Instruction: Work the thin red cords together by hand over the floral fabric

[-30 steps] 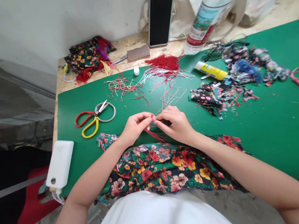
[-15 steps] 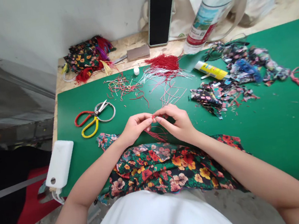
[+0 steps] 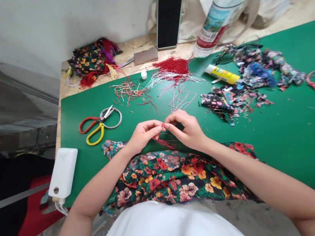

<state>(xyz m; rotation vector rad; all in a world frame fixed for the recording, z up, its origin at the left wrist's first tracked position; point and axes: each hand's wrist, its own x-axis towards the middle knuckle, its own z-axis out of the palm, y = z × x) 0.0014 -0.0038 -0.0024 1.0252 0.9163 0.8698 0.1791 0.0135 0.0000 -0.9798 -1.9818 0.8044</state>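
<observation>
Between my two hands is a small bundle of red threads [image 3: 165,144], its loose ends hanging down toward me. My left hand [image 3: 145,135] pinches the bundle near its top, thumb and fingers closed. With thumb and forefinger, my right hand [image 3: 186,129] grips the red thread at the same spot, its fingertips almost touching the left ones. Fingers partly hide the pinched part. Just below both hands lies a floral cloth [image 3: 167,174] along the near table edge. Beyond them are white and red cords [image 3: 180,99] and a pile of red threads [image 3: 172,66].
Scissors [image 3: 101,121] with red and yellow handles lie open at left, near a white power bank [image 3: 63,173]. A glue tube [image 3: 223,73] and fabric scraps [image 3: 230,100] lie at right. Behind stand a phone [image 3: 170,11] and a plastic bottle [image 3: 212,25].
My right fingertips have shifted slightly right, and a little more of the red thread shows between the hands. Everything else looks the same.
</observation>
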